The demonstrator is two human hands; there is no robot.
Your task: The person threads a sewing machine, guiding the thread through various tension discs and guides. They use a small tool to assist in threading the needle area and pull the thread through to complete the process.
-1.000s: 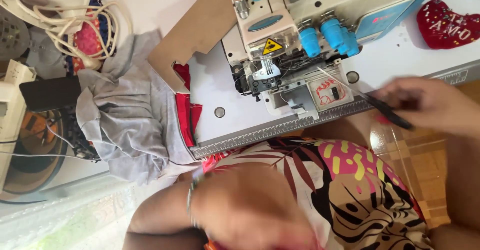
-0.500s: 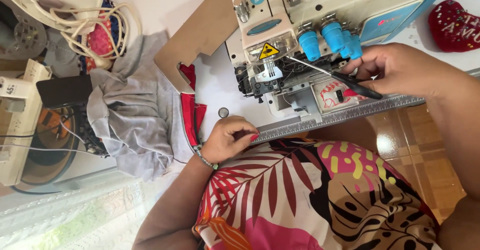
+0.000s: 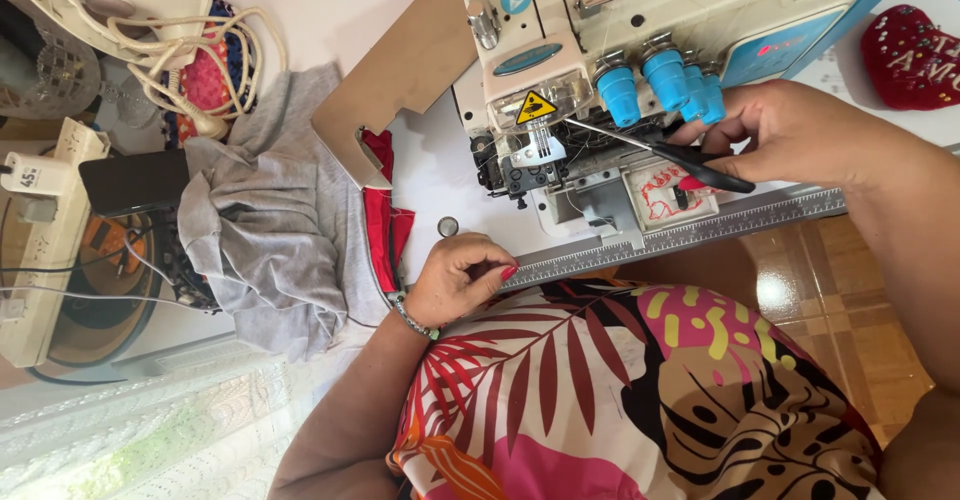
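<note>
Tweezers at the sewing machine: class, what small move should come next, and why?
Probably ease the tweezers slightly further toward the needles: the right hand holds them aimed there, tip just short, while the left hand rests fisted at the edge of the table.

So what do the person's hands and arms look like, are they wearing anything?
Both arms are bare, with no sleeves reaching the forearms. The left hand has red-painted fingernails and a thin beaded bracelet around its wrist. The right hand shows no ring, watch or bracelet. No gloves on either.
</note>
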